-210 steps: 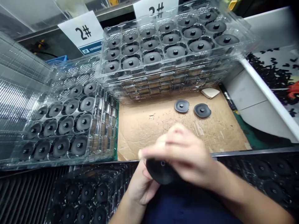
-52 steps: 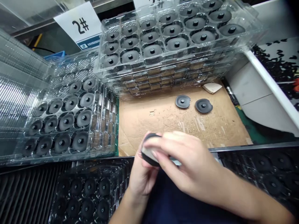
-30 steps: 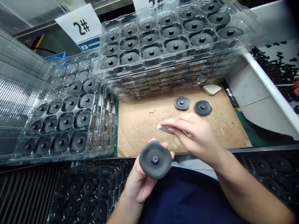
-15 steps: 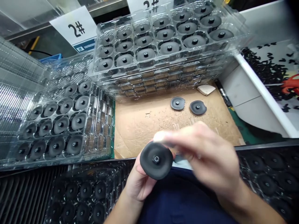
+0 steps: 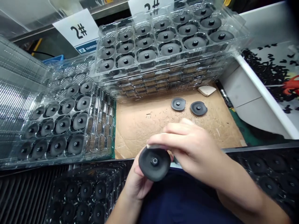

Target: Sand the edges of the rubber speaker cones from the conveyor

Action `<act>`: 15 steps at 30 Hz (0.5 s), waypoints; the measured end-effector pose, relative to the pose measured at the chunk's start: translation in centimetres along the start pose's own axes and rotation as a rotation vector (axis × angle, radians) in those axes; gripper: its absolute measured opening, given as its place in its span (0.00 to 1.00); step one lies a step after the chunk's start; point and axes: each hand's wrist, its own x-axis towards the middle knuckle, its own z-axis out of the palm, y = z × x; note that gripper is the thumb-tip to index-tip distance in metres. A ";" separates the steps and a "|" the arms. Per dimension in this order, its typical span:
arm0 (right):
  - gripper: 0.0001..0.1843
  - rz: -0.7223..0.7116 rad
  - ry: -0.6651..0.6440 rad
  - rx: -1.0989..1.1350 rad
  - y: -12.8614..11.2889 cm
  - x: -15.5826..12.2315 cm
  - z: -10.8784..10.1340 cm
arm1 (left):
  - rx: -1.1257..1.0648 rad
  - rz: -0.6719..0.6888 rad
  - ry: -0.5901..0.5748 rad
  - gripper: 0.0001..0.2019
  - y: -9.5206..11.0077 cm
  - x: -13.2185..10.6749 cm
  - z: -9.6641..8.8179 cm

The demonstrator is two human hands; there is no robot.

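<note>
Disc (image 5: pixel 150 171), black and studded, is at 6 o'clock: your left hand (image 5: pixel 137 183) pinches its rim, seemingly to steady it, while your right hand (image 5: pixel 192 147) pinches a pad (image 5: pixel 151 146) against its 12 o'clock edge.

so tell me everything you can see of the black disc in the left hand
The black disc looks like matte plastic or rubber, roundish, with a dished face and a short central post with a ringed tip. The left hand holds it from behind, face toward the camera, just in front of the cardboard. The right hand is at its upper edge, a pale pad seemingly against it. Its back is hidden.
</note>
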 end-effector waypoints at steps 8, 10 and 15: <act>0.14 -0.001 0.119 0.143 2.3 0.1 1.2 | -0.119 -0.002 -0.018 0.22 1.0 0.2 -0.1; 0.12 0.231 0.131 0.124 4.4 -1.2 2.4 | -0.246 0.035 -0.057 0.29 1.4 0.5 -0.1; 0.10 0.398 -0.015 0.171 7.7 -5.8 6.6 | -0.359 0.078 -0.050 0.25 2.1 1.1 -0.5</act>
